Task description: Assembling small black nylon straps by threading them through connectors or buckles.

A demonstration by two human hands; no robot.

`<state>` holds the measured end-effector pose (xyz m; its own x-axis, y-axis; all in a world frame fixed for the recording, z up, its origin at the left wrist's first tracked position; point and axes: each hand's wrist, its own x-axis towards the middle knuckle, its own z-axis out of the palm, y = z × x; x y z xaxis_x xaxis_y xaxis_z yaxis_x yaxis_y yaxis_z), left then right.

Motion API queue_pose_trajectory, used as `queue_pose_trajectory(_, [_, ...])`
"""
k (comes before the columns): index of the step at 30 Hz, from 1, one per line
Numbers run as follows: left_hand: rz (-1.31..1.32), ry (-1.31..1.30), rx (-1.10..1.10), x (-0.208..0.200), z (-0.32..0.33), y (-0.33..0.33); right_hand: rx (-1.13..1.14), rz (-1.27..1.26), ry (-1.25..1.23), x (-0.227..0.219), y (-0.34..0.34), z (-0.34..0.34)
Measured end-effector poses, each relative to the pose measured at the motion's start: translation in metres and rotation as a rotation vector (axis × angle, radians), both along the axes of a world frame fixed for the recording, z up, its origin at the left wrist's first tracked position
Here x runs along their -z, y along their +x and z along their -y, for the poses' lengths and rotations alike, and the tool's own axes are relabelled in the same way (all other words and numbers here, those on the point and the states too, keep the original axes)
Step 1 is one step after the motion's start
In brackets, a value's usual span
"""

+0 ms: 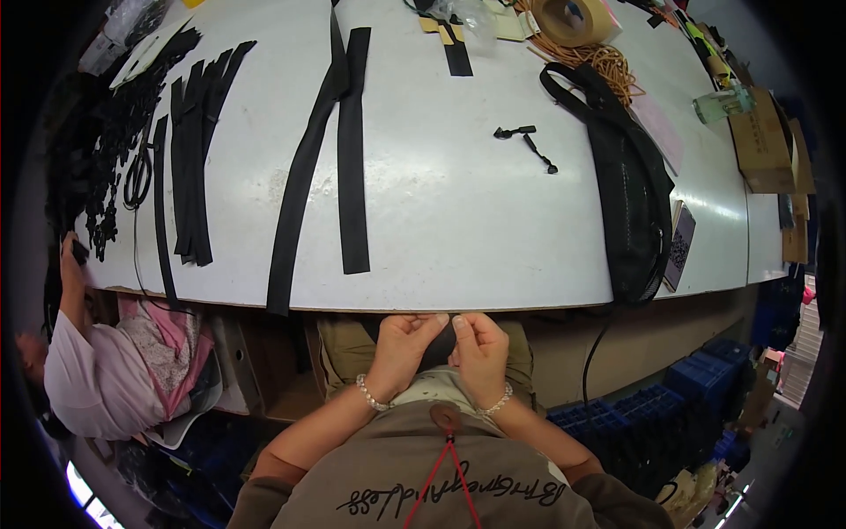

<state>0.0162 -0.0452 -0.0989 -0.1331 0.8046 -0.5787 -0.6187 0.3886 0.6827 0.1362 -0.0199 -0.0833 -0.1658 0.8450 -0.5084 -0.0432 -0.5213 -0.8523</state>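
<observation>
Just below the table's near edge, my left hand (pixel 407 349) and my right hand (pixel 479 349) are close together, fingers pinched. Between them hangs a piece of black fabric (pixel 438 350), which both hands grip at its upper edge. Its lower part lies against my lap, and much of it is hidden by my hands. Ahead on the white table (pixel 441 220) lie two long black straps (pixel 352 176), one reaching over the near edge. Right of these are two small black cord pieces with plastic ends (pixel 529 144).
At right lie a black bag (pixel 627 189) and a phone-like slab (pixel 679 245). Behind them are orange cord (pixel 608 66), a tape roll (pixel 575 19) and a cardboard box (pixel 760 150). Cut black strips (pixel 192 167) and scissors (pixel 138 176) lie left, near another person (pixel 106 370).
</observation>
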Motion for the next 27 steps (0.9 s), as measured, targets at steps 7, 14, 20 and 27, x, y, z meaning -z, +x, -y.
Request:
queue_pose_trajectory(7, [-0.158, 0.046, 0.022, -0.003, 0.015, -0.004, -0.119, 0.003, 0.027, -0.022, 0.013, -0.014])
queue_pose_trajectory(14, [-0.385, 0.318, -0.047, -0.014, 0.018, -0.002, -0.221, 0.081, 0.405, -0.022, 0.021, -0.019])
queue_pose_trajectory(20, [-0.478, 0.478, -0.016, -0.017, 0.019, -0.003, -0.244, 0.05, 0.545, -0.024, 0.024, -0.018])
queue_pose_trajectory(27, [-0.564, 0.592, 0.011, -0.024, 0.02, -0.002, -0.294, 0.008, 0.597, -0.029, 0.032, -0.017])
